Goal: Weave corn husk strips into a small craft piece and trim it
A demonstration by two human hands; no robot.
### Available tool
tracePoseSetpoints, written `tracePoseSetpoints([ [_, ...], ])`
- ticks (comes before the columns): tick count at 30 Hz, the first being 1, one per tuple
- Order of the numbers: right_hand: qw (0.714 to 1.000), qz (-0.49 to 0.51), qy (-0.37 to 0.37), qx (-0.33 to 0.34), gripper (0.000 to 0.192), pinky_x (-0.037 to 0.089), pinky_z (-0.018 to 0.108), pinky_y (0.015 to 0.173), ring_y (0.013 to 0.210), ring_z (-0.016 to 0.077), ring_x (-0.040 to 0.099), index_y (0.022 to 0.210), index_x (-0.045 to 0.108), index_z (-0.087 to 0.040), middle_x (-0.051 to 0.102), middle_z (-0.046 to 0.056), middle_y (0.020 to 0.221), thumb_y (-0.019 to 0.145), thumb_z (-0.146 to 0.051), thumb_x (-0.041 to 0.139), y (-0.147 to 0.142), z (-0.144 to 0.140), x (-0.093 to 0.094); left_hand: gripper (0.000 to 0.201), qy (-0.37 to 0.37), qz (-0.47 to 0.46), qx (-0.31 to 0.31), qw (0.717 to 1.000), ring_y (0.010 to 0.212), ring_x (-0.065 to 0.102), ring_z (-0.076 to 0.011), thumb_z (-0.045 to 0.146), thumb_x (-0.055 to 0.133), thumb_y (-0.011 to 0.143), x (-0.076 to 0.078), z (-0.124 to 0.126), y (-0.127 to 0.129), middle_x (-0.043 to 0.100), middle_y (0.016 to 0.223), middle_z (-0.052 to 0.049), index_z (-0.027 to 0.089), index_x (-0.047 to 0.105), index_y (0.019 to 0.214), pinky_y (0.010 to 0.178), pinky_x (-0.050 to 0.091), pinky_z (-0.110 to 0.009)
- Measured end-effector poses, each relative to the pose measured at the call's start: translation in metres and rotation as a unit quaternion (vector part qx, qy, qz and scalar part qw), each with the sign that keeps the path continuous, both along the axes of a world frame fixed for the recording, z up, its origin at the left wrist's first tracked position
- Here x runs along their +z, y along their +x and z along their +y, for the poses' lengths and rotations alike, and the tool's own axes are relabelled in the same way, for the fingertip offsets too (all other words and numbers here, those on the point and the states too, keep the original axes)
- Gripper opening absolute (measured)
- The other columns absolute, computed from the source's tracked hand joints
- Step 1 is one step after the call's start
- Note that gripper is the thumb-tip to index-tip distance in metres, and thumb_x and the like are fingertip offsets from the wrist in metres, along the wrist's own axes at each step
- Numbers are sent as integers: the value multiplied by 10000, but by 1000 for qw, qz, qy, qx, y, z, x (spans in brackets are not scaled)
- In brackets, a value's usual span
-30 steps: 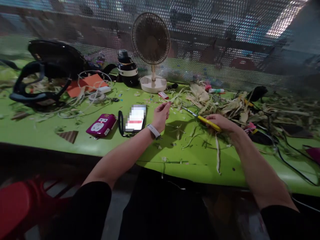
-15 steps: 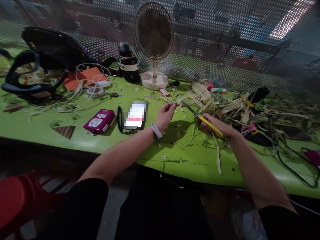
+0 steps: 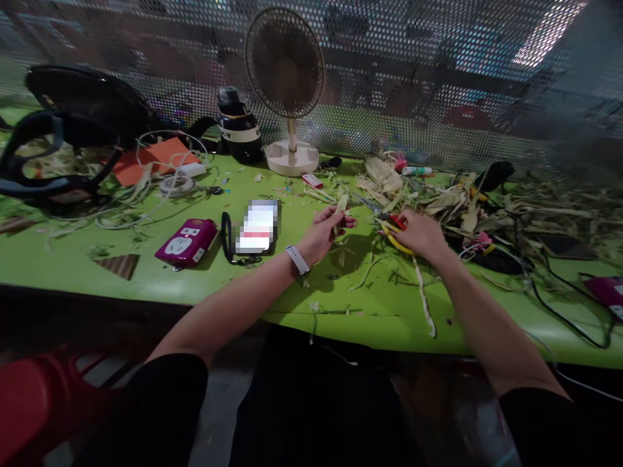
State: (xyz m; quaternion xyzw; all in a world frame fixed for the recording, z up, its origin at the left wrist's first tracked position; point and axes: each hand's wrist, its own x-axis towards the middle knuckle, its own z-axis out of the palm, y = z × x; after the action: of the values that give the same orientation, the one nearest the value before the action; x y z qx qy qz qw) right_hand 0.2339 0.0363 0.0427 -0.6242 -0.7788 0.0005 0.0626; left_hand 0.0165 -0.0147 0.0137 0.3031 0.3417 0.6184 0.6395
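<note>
My left hand [image 3: 321, 232] is closed, its thumb and fingers pinching a pale green strip of leaf [image 3: 342, 203] that stands up between them. On that wrist sits a light grey band [image 3: 297, 259]. My right hand [image 3: 419, 232] is wrapped round a pair of shears with red and yellow handles [image 3: 398, 241]. The narrow metal blades point left towards the leaf strip, apart from it, and look parted. Under the right hand a long pale strip [image 3: 424, 298] trails towards the table's front edge.
Dry leaves and husks [image 3: 438, 201] are heaped at the right, among cables. A fan [image 3: 291, 146], a black bottle [image 3: 240, 133] and a small red-and-white box [image 3: 312, 181] stand behind. Left lie a phone [image 3: 257, 227], a purple socket block [image 3: 187, 243] and a black headset [image 3: 58, 188].
The leaf strip now shows upright in my left hand. My right hand has turned the shears, so the red handle shows and the blades look parted. The whole view has shifted slightly.
</note>
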Motion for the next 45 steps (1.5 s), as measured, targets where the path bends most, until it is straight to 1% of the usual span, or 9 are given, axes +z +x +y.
tracePoseSetpoints([
  [4, 998, -51, 26, 19, 339, 451, 358, 655, 847, 303, 627, 948, 637, -157, 679, 149, 958, 794, -452, 571, 2, -1, -2, 37, -6, -26, -13, 1000, 792, 691, -103, 146, 621, 843, 4, -3, 2, 740, 839, -34, 156, 601, 813, 801, 492, -244],
  [7, 981, 9, 145, 127, 308, 485, 422, 800, 1014, 312, 591, 1094, 629, -150, 642, 160, 1081, 859, -319, 522, -1, -6, -6, 88, -3, -48, -7, 999, 884, 691, -102, 124, 598, 856, 4, -4, 4, 745, 877, -38, 155, 595, 774, 924, 466, -266],
  [11, 893, 59, 254, 368, 383, 440, 451, 974, 1195, 253, 509, 1259, 549, -288, 580, 79, 1267, 888, -199, 523, -14, -18, -18, 78, -17, -75, -35, 996, 946, 672, -112, 131, 638, 827, -2, -5, 7, 732, 904, -39, 143, 619, 752, 965, 439, -263],
  [14, 845, 79, 276, 451, 375, 400, 438, 1050, 1296, 216, 430, 1222, 562, -357, 526, 24, 1370, 891, -181, 551, -26, -26, -28, 47, -11, -79, -56, 995, 956, 654, -128, 155, 701, 773, -7, -9, 10, 711, 895, -19, 155, 662, 799, 924, 448, -260],
  [21, 823, 155, 248, 486, 237, 444, 408, 1017, 1218, 186, 503, 1093, 650, -374, 622, -6, 1249, 932, -258, 519, -32, -28, -33, 106, -33, -82, -59, 994, 896, 645, -120, 123, 728, 734, -7, -13, 14, 701, 903, -26, 173, 649, 786, 758, 482, -236],
  [29, 820, 292, 278, 406, 207, 485, 376, 842, 903, 184, 577, 1012, 711, -392, 635, 2, 884, 861, -272, 636, -26, -33, -24, 182, 1, 102, -82, 991, 686, 597, -83, 290, 753, 741, 6, -13, 5, 696, 798, -23, 178, 726, 883, 608, 410, -191],
  [35, 805, 290, 295, 425, 226, 495, 353, 781, 874, 174, 574, 997, 705, -393, 644, -6, 871, 847, -232, 654, -22, -30, -18, 106, -71, 81, -184, 977, 679, 608, -88, 231, 743, 738, 8, -15, 0, 679, 731, -36, 136, 700, 717, 658, 446, -218],
  [41, 839, 319, 244, 368, 48, 494, 396, 806, 873, 190, 588, 828, 730, -336, 642, 13, 852, 828, -345, 682, -24, -32, -16, 189, -12, 120, -153, 981, 653, 589, -71, 307, 785, 700, 11, -19, 1, 656, 709, 0, 155, 672, 700, 589, 420, -179],
  [45, 828, 351, 220, 378, 56, 497, 387, 803, 859, 181, 584, 830, 734, -331, 629, 13, 847, 834, -327, 678, -25, -32, -15, 199, -5, 128, -130, 983, 642, 573, -64, 338, 767, 724, 11, -19, 3, 644, 707, 5, 162, 673, 714, 583, 430, -175],
])
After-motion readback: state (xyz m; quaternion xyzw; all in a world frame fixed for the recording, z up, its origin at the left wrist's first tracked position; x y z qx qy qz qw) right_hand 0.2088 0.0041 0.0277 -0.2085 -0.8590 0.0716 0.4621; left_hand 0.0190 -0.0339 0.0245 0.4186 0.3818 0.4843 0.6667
